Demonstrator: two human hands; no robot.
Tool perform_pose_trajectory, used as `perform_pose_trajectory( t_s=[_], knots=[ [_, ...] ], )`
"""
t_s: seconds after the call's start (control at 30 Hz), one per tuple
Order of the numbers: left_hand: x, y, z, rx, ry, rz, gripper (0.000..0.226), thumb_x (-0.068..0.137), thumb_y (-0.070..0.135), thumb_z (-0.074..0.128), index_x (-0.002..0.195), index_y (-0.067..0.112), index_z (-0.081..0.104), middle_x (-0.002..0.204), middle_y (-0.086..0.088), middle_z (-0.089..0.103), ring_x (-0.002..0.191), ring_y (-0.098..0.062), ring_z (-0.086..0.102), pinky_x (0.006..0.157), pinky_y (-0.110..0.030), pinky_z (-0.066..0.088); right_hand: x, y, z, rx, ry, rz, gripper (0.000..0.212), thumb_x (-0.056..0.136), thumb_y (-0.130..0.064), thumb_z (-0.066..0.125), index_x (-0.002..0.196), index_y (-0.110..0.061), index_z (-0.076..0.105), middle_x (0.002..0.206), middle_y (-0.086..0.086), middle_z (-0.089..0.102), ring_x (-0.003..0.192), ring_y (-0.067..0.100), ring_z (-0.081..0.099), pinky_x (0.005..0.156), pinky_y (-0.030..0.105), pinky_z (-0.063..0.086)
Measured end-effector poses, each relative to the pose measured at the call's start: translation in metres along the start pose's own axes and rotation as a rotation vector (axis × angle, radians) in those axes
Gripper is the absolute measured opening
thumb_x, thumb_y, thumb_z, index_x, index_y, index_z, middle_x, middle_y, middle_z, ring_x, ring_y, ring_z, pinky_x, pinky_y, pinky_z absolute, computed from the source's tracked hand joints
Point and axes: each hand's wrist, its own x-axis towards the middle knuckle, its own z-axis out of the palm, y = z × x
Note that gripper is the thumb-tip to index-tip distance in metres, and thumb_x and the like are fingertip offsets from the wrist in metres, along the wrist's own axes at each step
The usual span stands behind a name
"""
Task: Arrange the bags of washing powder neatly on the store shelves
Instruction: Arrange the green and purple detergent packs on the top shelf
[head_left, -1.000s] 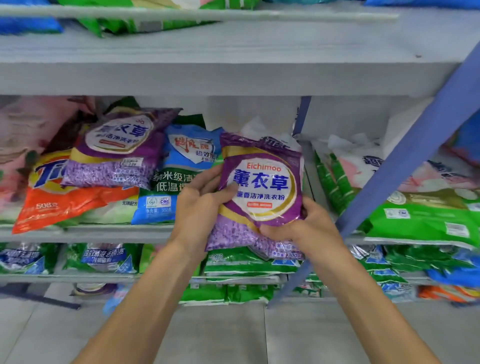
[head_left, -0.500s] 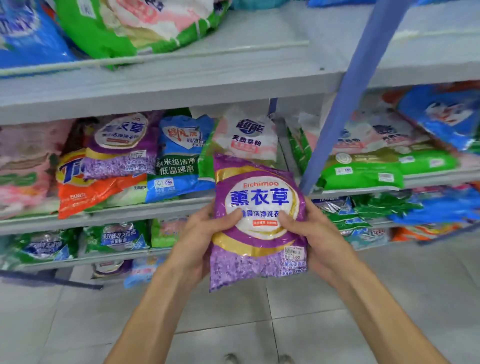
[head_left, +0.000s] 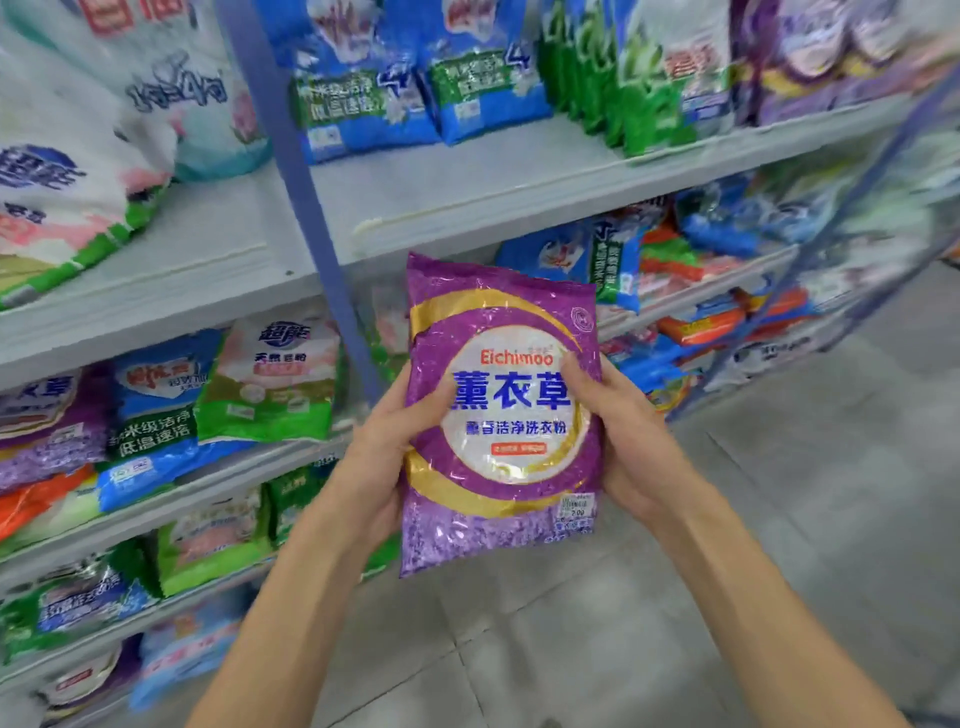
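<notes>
A purple Eichimoo washing powder bag (head_left: 498, 483) with a white oval label and gold band is upright in front of the shelves, off any shelf. My left hand (head_left: 387, 457) grips its left edge, thumb across the front. My right hand (head_left: 623, 441) grips its right edge, thumb on the label. Another purple bag (head_left: 47, 426) lies on the middle shelf at far left. More purple bags (head_left: 831, 57) stand at the right end of the upper shelf (head_left: 519, 187).
A blue upright post (head_left: 306, 208) divides the grey shelving. Blue bags (head_left: 415, 83) and green-white bags (head_left: 639, 78) stand on the upper shelf. Mixed blue, green and orange bags fill the lower shelves (head_left: 171, 499). Grey tiled floor (head_left: 779, 519) lies below right.
The bag has come off the middle shelf and is held higher, in front of the upper shelf. My view has swung right and upward. Both hands keep their grip.
</notes>
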Motion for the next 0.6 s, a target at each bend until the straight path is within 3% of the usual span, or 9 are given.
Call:
perform_pose_trajectory(
  t_s=[0.23, 0.37, 0.5, 0.6],
  knots=[
    [0.044, 0.016, 0.147, 0.110, -0.016, 0.057, 0.050, 0.080, 0.038, 0.071, 0.121, 0.010, 0.069, 0.113, -0.018, 0.075, 0.095, -0.032, 0.076, 0.080, -0.046, 0.063, -0.038, -0.099, -0.079, 0.025, 0.112, -0.203, 0.035, 0.081, -0.016, 0.073, 0.115, -0.009, 0.072, 0.112, 0.019, 0.076, 0.098, 0.035, 0.075, 0.086, 0.051, 0.062],
    [0.059, 0.014, 0.208, 0.095, -0.079, -0.010, 0.033, 0.093, 0.043, 0.064, 0.104, 0.014, 0.075, 0.102, -0.013, 0.078, 0.087, -0.030, 0.077, 0.075, -0.045, 0.062, -0.049, -0.148, -0.115, -0.047, 0.154, -0.300, 0.038, 0.080, -0.024, 0.074, 0.115, -0.012, 0.070, 0.106, 0.016, 0.078, 0.092, 0.032, 0.077, 0.081, 0.048, 0.063],
    [0.081, 0.007, 0.256, 0.038, -0.114, -0.073, 0.043, 0.091, 0.048, 0.063, 0.115, 0.014, 0.074, 0.112, -0.015, 0.076, 0.097, -0.033, 0.075, 0.089, -0.051, 0.058, -0.048, -0.185, -0.148, -0.024, 0.186, -0.358, 0.043, 0.085, -0.041, 0.072, 0.119, -0.014, 0.071, 0.113, 0.014, 0.077, 0.103, 0.035, 0.074, 0.094, 0.052, 0.057],
    [0.107, 0.001, 0.288, 0.041, -0.173, -0.088, 0.051, 0.085, 0.049, 0.067, 0.121, 0.015, 0.073, 0.119, -0.015, 0.074, 0.109, -0.036, 0.071, 0.099, -0.055, 0.053, -0.039, -0.207, -0.176, 0.036, 0.212, -0.382, 0.045, 0.091, -0.040, 0.068, 0.123, -0.008, 0.070, 0.121, 0.017, 0.073, 0.112, 0.037, 0.070, 0.101, 0.055, 0.054]
  ],
)
